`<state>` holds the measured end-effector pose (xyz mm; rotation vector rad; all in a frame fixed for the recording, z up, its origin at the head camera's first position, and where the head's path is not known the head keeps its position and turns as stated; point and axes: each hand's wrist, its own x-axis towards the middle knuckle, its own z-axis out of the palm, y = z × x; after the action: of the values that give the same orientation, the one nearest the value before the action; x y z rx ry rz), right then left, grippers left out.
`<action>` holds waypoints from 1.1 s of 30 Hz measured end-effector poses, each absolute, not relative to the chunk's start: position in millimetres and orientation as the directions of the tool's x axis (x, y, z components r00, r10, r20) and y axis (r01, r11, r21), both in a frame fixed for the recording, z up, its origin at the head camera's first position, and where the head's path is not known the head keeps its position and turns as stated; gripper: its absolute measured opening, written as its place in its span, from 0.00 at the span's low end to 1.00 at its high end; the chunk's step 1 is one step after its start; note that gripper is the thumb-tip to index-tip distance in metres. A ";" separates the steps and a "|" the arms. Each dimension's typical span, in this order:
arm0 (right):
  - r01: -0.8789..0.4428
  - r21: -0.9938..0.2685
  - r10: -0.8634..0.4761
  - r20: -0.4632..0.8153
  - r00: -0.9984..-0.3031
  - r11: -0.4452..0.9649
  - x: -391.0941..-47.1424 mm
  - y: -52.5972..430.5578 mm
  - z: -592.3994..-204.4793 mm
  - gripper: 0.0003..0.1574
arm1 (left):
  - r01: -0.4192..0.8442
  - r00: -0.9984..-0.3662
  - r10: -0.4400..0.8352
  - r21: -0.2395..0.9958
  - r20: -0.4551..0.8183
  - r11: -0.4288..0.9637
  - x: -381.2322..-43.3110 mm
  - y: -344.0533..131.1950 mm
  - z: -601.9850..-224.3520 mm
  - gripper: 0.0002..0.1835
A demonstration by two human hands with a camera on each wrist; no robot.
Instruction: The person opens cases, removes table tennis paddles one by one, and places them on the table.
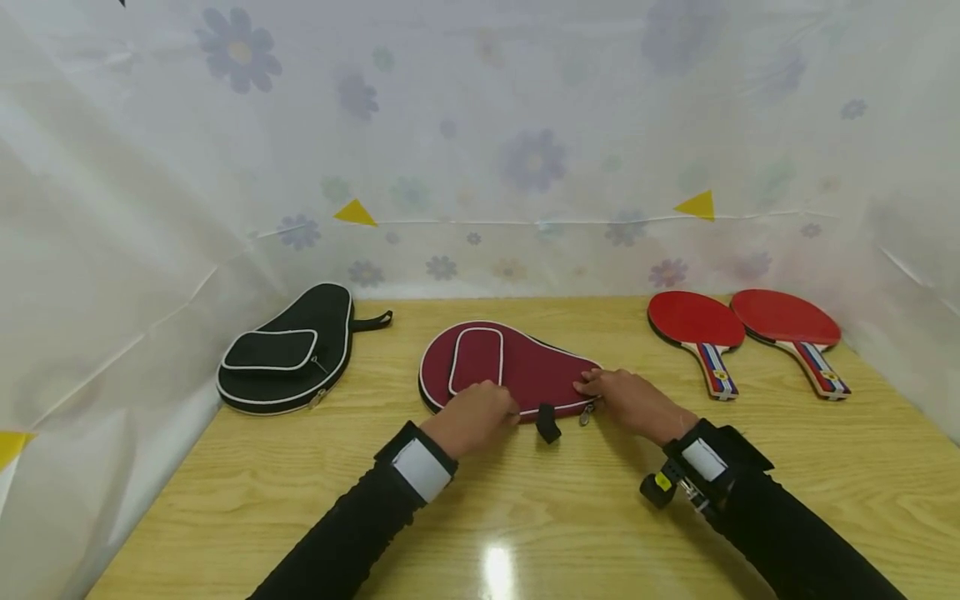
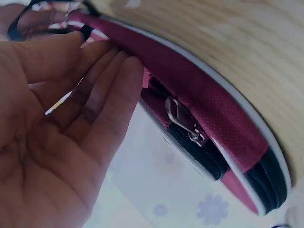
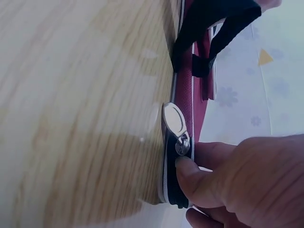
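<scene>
A maroon table tennis paddle case (image 1: 543, 358) with white piping lies flat on the table, its narrow end to the right. My left hand (image 1: 474, 414) rests at its near edge beside the outer pocket, fingertips (image 2: 130, 71) touching the fabric and thumb apart. A pocket zip pull (image 2: 183, 118) shows close to those fingers. At the narrow end, my right hand (image 1: 637, 402) pinches the case, thumb on the black zip side and fingers on top. Just by that thumb hangs a silver zip pull (image 3: 175, 119). A black strap loop (image 1: 548, 423) sticks out between the hands.
A black paddle case (image 1: 292, 354) with a strap lies at the back left. Two red paddles (image 1: 696, 318) (image 1: 786, 315) lie at the back right, handles toward me. A floral sheet (image 1: 480, 150) hangs behind the wooden table (image 1: 585, 533).
</scene>
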<state>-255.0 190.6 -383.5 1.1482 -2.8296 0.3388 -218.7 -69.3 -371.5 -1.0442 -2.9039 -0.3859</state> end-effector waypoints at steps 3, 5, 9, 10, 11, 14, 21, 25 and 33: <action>-0.707 -0.183 -0.696 0.133 -0.706 0.683 -254.8 191.6 -381.9 0.22 | 0.623 -0.777 0.612 0.311 0.147 0.718 -223.0 -75.5 -368.4 0.08; -0.715 -0.182 -0.704 0.132 -0.698 0.675 -253.6 192.6 -381.0 0.22 | 0.624 -0.781 0.586 0.321 0.218 0.712 -227.6 -80.8 -367.2 0.08; -0.723 -0.161 -0.713 0.120 -0.691 0.672 -251.8 191.8 -378.1 0.22 | 0.484 -0.871 0.416 0.319 0.260 0.815 -236.1 -95.4 -364.3 0.14; -0.724 -0.147 -0.716 0.109 -0.689 0.674 -251.8 191.0 -377.7 0.23 | 0.430 -0.899 0.368 0.321 0.236 0.844 -238.1 -99.1 -363.4 0.15; -0.725 -0.131 -0.719 0.095 -0.688 0.676 -252.0 190.1 -377.4 0.23 | 0.370 -0.926 0.319 0.326 0.201 0.870 -239.8 -102.7 -363.1 0.17; -0.718 -0.144 -0.719 0.057 -0.693 0.680 -252.5 186.9 -377.4 0.21 | 0.204 -0.979 0.196 0.326 0.056 0.923 -243.9 -113.1 -365.5 0.24; -0.642 -0.365 -0.663 0.083 -0.744 0.674 -252.1 174.7 -380.8 0.14 | 0.225 -0.974 0.219 0.275 0.052 0.935 -250.0 -130.9 -372.7 0.19; -0.573 -0.404 -0.593 0.087 -0.800 0.713 -245.6 159.0 -382.7 0.22 | 0.292 -0.956 0.279 0.207 0.094 0.934 -254.9 -139.0 -373.5 0.11; -0.528 -0.176 -0.527 0.059 -0.848 0.831 -230.1 129.5 -387.2 0.43 | 0.338 -0.941 0.332 0.150 0.064 0.929 -255.7 -145.8 -371.1 0.09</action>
<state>-230.1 129.5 -387.2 0.8641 -2.9977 0.2923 -255.7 -145.8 -371.1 -0.5301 -3.0484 -0.2465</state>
